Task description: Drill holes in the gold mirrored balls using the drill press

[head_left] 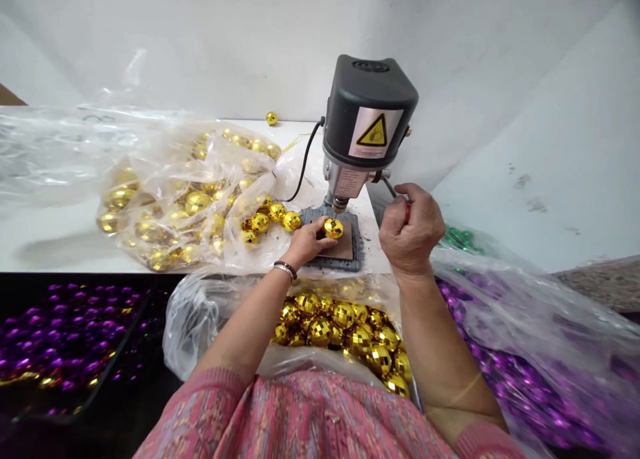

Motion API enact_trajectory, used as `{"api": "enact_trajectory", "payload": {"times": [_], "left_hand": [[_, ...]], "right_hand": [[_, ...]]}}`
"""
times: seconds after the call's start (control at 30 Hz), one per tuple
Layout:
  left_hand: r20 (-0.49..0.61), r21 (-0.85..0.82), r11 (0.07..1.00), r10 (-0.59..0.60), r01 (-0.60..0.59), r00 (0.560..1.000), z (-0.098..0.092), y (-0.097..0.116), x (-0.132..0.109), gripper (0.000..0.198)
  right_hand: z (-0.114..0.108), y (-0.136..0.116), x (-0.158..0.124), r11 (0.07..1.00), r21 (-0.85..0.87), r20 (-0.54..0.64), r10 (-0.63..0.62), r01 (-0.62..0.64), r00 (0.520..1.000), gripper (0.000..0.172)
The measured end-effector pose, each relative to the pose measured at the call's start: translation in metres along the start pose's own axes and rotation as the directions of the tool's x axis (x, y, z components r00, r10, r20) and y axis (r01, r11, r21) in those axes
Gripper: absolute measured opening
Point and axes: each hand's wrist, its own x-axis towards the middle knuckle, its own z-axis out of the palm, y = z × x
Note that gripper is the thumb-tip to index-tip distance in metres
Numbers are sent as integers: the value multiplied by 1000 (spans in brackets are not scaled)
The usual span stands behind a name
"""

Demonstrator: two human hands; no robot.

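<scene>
A bench drill press [370, 112] with a dark housing and a warning label stands on the white table. Under its chuck [341, 204], my left hand [306, 241] pinches a gold mirrored ball [333, 228] on a brown board [340, 244] over the grey base. The thin bit meets the top of the ball; how deep it goes I cannot tell. My right hand [413, 229] is closed around the feed lever [389, 186] at the drill's right side. Several loose gold balls [276, 211] lie just left of the base.
A clear plastic bag [235, 179] of gold balls covers the table's left part. Below the table edge, an open bag holds more gold balls [320, 329]. Purple balls [65, 339] fill a dark crate at left; bagged purple [520, 379] and green ones [460, 239] lie at right.
</scene>
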Motion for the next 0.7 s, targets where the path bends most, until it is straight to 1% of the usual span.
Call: {"api": "enact_trajectory", "payload": {"times": [0.13, 0.27, 0.33, 0.43, 0.5, 0.57, 0.6, 0.7], "left_hand": [[2, 8, 1000, -19, 19, 1000, -1, 2, 0, 64], [23, -16, 1000, 2, -2, 1000, -1, 2, -1, 61], [31, -33, 999, 4, -3, 1000, 0, 0, 0, 61], [26, -41, 999, 4, -3, 1000, 1, -3, 1, 62], [19, -43, 999, 12, -11, 1000, 2, -6, 1, 63], [15, -61, 998, 20, -19, 1000, 3, -7, 2, 63], [16, -75, 997, 22, -21, 1000, 3, -7, 2, 63], [6, -130, 991, 1, 0, 1000, 3, -2, 1, 63]], "right_hand": [[5, 1, -6, 999, -16, -52, -28, 27, 998, 36], [8, 0, -9, 1000, 9, -109, -26, 27, 994, 34], [10, 0, -13, 1000, 21, -95, 8, -6, 995, 35], [13, 1, -24, 995, 74, -33, 69, -66, 997, 37], [13, 0, -28, 992, 97, -18, 88, -86, 996, 38], [11, -3, -21, 989, 109, -38, 103, -98, 994, 40], [9, -5, -12, 986, 124, -51, 117, -110, 992, 41], [3, -12, 31, 966, 204, -64, 175, -159, 982, 43]]}}
